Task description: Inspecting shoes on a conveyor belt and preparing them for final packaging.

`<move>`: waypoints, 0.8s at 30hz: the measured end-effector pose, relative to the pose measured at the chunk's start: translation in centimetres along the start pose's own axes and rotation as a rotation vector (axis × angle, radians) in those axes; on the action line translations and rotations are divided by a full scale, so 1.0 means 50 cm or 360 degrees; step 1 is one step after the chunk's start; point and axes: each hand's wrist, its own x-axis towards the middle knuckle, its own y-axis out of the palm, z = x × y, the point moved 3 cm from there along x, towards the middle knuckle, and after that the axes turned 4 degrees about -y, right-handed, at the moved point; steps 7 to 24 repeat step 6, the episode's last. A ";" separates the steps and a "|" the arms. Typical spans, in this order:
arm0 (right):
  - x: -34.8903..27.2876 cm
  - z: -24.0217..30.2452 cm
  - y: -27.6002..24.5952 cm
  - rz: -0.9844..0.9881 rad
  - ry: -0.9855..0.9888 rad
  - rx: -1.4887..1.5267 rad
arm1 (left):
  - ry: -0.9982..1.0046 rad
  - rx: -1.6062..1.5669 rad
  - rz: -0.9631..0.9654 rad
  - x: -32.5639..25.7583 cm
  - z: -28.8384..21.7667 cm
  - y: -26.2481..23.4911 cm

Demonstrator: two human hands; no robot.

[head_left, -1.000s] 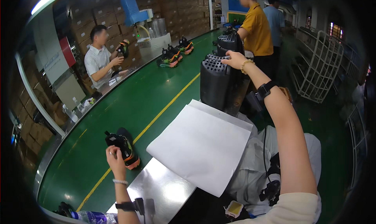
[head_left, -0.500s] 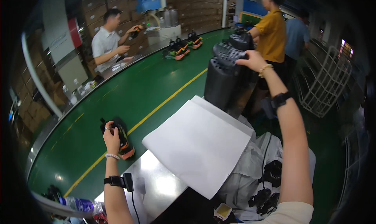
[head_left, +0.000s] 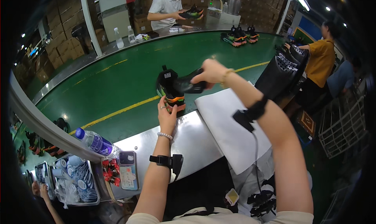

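A black sneaker [head_left: 166, 82] with an orange and green sole edge stands on the green conveyor belt, its opening facing up. My left hand [head_left: 167, 116] is closed round its near end. Above and to the right, my right hand [head_left: 213, 72] grips a black insole [head_left: 188, 84]. The insole's far end reaches the sneaker's opening; whether it touches the inside I cannot tell. Tall stacks of black insoles [head_left: 274, 76] with dotted undersides stand at the right beside the belt.
White paper sheets [head_left: 231, 122] lie on the metal table [head_left: 192, 143] before me. A water bottle [head_left: 94, 141], a phone [head_left: 126, 158] and trays of blue-white pieces [head_left: 96, 198] are at left. Several sneakers [head_left: 239, 38] sit farther along the belt [head_left: 133, 79]. Co-workers stand across and at right.
My right hand has come from the stack to the sneaker with an insole. My left hand has turned the sneaker upright, opening upward. The view has swung left.
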 end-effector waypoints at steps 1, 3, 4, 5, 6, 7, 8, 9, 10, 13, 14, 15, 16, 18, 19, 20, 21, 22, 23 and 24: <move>0.036 0.011 0.033 0.0106 0.0098 0.0012 | 0.0026 0.0001 -0.0005 0.008 0.005 -0.002; 0.100 0.020 0.102 0.0148 0.0330 0.0117 | 0.0021 -0.0025 0.0016 0.011 0.023 -0.006; 0.127 0.022 0.133 0.0079 0.0435 0.0071 | 0.0055 -0.0030 0.0006 0.012 0.026 -0.006; 0.148 0.024 0.157 -0.0013 0.0385 -0.0012 | 0.0035 -0.0078 0.0005 0.012 0.031 -0.004; 0.160 0.017 0.178 -0.0143 0.0418 -0.0135 | 0.0021 -0.0139 0.0006 0.014 0.033 0.000; 0.160 0.017 0.178 -0.0143 0.0418 -0.0135 | 0.0021 -0.0139 0.0006 0.014 0.033 0.000; 0.160 0.017 0.178 -0.0143 0.0418 -0.0135 | 0.0021 -0.0139 0.0006 0.014 0.033 0.000; 0.160 0.017 0.178 -0.0143 0.0418 -0.0135 | 0.0021 -0.0139 0.0006 0.014 0.033 0.000; 0.160 0.017 0.178 -0.0143 0.0418 -0.0135 | 0.0021 -0.0139 0.0006 0.014 0.033 0.000; 0.160 0.017 0.178 -0.0143 0.0418 -0.0135 | 0.0021 -0.0139 0.0006 0.014 0.033 0.000; 0.160 0.017 0.178 -0.0143 0.0418 -0.0135 | 0.0021 -0.0139 0.0006 0.014 0.033 0.000; 0.160 0.017 0.178 -0.0143 0.0418 -0.0135 | 0.0021 -0.0139 0.0006 0.014 0.033 0.000; 0.160 0.017 0.178 -0.0143 0.0418 -0.0135 | 0.0021 -0.0139 0.0006 0.014 0.033 0.000; 0.160 0.017 0.178 -0.0143 0.0418 -0.0135 | 0.0021 -0.0139 0.0006 0.014 0.033 0.000; 0.160 0.017 0.178 -0.0143 0.0418 -0.0135 | 0.0021 -0.0139 0.0006 0.014 0.033 0.000; 0.160 0.017 0.178 -0.0143 0.0418 -0.0135 | 0.0021 -0.0139 0.0006 0.014 0.033 0.000; 0.160 0.017 0.178 -0.0143 0.0418 -0.0135 | 0.0021 -0.0139 0.0006 0.014 0.033 0.000; 0.160 0.017 0.178 -0.0143 0.0418 -0.0135 | 0.0021 -0.0139 0.0006 0.014 0.033 0.000; 0.160 0.017 0.178 -0.0143 0.0418 -0.0135 | 0.0021 -0.0139 0.0006 0.014 0.033 0.000; 0.160 0.017 0.178 -0.0143 0.0418 -0.0135 | 0.0021 -0.0139 0.0006 0.014 0.033 0.000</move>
